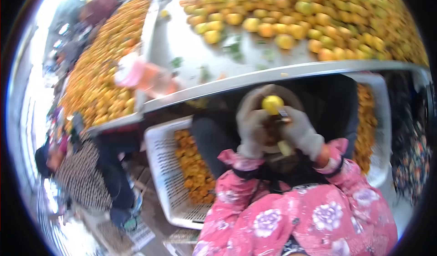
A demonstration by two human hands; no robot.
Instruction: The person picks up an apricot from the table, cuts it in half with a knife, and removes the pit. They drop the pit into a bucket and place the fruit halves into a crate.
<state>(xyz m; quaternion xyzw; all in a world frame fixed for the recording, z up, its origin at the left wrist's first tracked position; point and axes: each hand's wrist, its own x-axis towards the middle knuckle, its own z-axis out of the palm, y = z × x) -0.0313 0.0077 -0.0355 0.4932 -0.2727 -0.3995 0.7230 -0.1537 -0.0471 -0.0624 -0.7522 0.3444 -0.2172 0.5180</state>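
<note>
Both gloved hands are meeting over the lap: the left hand point(251, 130) is closing its grip on a yellow fruit point(272, 104), the right hand point(300, 133) is pinching a small blade point(283, 114) against it, just below the counter point(255, 76), beside a white crate point(164, 174)

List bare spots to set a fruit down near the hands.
Bare strip of the table between the fruit pile and its front rim. Crowded: white crate holds pieces; left hand and right hand grip a yellow fruit.
</note>
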